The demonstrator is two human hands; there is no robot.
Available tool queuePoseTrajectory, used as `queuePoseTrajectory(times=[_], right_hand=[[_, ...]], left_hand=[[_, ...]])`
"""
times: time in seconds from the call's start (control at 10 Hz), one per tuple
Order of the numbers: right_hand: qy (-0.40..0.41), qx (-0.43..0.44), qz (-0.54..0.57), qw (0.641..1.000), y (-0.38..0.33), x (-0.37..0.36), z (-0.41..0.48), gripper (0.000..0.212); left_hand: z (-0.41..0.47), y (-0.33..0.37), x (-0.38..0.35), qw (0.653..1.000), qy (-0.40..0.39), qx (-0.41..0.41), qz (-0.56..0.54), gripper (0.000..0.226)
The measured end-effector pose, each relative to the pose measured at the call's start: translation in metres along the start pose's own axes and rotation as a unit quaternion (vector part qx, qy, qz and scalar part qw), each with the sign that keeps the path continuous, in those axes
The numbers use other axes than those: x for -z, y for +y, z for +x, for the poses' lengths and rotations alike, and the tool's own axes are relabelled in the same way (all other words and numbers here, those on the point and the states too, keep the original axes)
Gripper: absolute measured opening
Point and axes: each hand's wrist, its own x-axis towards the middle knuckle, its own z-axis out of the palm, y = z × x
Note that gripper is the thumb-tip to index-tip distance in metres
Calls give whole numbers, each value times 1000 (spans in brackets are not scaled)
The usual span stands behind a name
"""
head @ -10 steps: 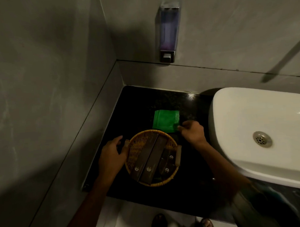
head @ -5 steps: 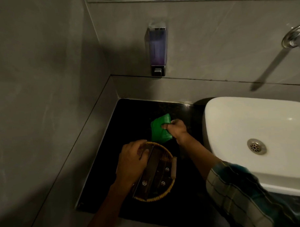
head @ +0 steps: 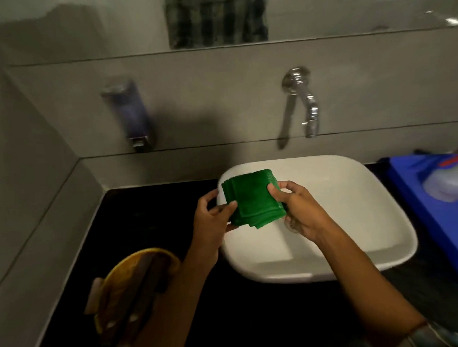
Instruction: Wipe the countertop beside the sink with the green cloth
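Note:
The folded green cloth (head: 252, 198) is held in the air above the left part of the white sink (head: 354, 221). My left hand (head: 211, 220) pinches its lower left edge. My right hand (head: 299, 209) grips its right side. The black countertop (head: 146, 217) beside the sink lies to the left, below the hands.
A round wicker basket (head: 130, 285) with dark sachets sits on the counter at the lower left. A soap dispenser (head: 132, 117) and a chrome tap (head: 303, 100) hang on the wall. A blue tray (head: 436, 205) stands right of the sink. Grey walls close the corner at left.
My right hand lifted the green cloth off the counter and carried it right, over the sink. My left hand left the basket and took hold of the cloth. The view swung right.

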Motion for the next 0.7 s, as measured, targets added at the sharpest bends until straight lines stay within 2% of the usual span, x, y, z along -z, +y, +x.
queuePoseTrajectory(times=[0.1, 0.2, 0.3, 0.4, 0.5, 0.6, 0.7], right_hand=[[76, 18, -37, 996, -22, 117, -17, 8], [147, 38, -82, 985, -30, 195, -23, 20], [261, 63, -192, 944, -31, 316, -40, 30], [291, 55, -273, 915, -23, 385, -48, 30], [342, 24, -394, 853, -11, 461, -59, 23], [348, -17, -419, 838, 3, 494, -59, 27], [288, -149, -577, 750, 32, 523, -59, 37]], left_hand=[[-19, -10, -116, 994, -77, -20, 70, 40], [-30, -21, -196, 985, -129, -36, 111, 33], [-46, -50, -317, 954, -213, -69, 200, 37], [-58, -80, -383, 926, -273, -74, 249, 64], [-84, -115, -457, 873, -359, -60, 326, 64], [-94, -137, -489, 823, -387, -73, 409, 53], [-98, -164, -495, 705, -364, -174, 583, 50]])
